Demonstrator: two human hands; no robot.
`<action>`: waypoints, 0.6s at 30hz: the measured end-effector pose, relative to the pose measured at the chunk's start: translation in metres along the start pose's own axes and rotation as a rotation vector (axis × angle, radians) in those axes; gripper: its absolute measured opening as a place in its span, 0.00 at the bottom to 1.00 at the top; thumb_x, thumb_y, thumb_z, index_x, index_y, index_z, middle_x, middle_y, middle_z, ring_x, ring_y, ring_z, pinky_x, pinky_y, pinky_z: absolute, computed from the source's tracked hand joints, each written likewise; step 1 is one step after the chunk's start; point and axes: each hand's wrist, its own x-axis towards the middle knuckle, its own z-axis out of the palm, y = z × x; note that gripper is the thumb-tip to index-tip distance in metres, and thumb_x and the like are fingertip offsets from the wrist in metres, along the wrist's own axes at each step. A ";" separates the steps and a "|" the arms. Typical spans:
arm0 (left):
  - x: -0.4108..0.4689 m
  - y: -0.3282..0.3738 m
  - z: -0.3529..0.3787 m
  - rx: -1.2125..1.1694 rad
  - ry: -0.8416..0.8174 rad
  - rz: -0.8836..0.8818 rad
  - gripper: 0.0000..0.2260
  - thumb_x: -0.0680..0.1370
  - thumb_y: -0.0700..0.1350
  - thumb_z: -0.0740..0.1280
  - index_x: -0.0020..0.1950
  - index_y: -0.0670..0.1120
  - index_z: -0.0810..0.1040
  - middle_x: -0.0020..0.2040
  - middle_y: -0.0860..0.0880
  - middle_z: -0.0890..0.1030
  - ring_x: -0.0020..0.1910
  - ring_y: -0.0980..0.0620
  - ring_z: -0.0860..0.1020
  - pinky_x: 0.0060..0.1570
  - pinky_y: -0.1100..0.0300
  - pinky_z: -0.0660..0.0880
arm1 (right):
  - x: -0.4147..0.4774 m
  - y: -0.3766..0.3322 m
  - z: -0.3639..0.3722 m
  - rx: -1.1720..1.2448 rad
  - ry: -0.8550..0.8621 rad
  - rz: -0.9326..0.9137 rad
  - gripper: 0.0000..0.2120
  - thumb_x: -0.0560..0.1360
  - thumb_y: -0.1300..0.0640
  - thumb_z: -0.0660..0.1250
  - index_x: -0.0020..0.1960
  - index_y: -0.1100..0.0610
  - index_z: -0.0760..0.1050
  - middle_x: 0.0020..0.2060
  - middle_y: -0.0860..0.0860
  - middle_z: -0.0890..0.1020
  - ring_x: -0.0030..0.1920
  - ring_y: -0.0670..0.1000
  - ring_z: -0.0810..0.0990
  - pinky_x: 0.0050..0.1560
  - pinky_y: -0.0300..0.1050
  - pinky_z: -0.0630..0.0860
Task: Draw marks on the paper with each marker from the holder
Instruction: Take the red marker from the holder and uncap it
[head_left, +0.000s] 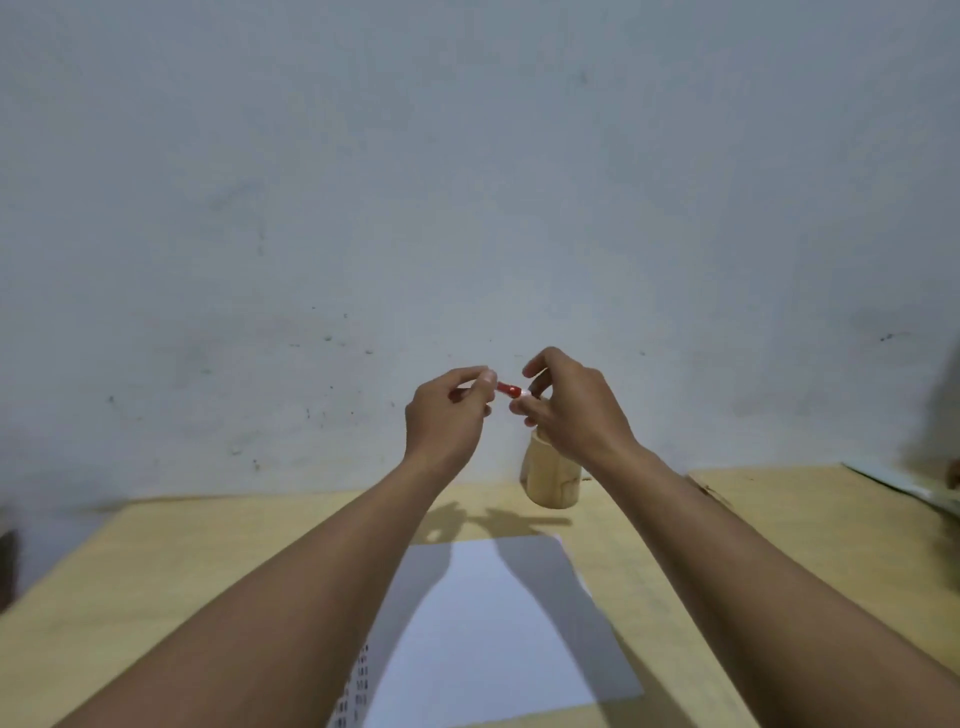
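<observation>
A red marker lies level in the air between both hands, above the table's far side. My left hand pinches its red end, and my right hand grips the white body at the other end. Below my right hand stands a round wooden holder; its contents are hidden by the hand. A white sheet of paper lies flat on the wooden table between my forearms, with no marks visible on it.
A grey-white wall rises right behind the table. Printed figures show on a sheet edge under the paper's left side. A dark blurred object sits at the table's right edge.
</observation>
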 end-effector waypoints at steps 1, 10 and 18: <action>-0.003 0.003 -0.004 -0.023 -0.040 -0.012 0.06 0.79 0.50 0.69 0.50 0.53 0.86 0.45 0.52 0.88 0.44 0.54 0.86 0.53 0.50 0.83 | -0.005 -0.003 0.002 -0.026 -0.005 -0.018 0.11 0.75 0.57 0.73 0.54 0.52 0.73 0.42 0.47 0.83 0.39 0.49 0.85 0.43 0.52 0.82; -0.027 0.008 -0.031 -0.003 -0.007 -0.026 0.09 0.77 0.41 0.72 0.38 0.49 0.87 0.37 0.46 0.87 0.43 0.45 0.86 0.53 0.49 0.83 | -0.051 -0.032 0.017 -0.067 0.144 -0.075 0.07 0.77 0.52 0.72 0.49 0.53 0.75 0.47 0.45 0.75 0.39 0.43 0.80 0.37 0.38 0.70; -0.042 0.005 -0.055 -0.065 -0.004 -0.026 0.05 0.78 0.41 0.72 0.44 0.42 0.87 0.40 0.42 0.87 0.39 0.50 0.84 0.51 0.52 0.84 | -0.078 -0.072 0.047 0.938 0.041 0.569 0.15 0.79 0.48 0.69 0.43 0.59 0.80 0.28 0.49 0.73 0.27 0.47 0.71 0.27 0.38 0.71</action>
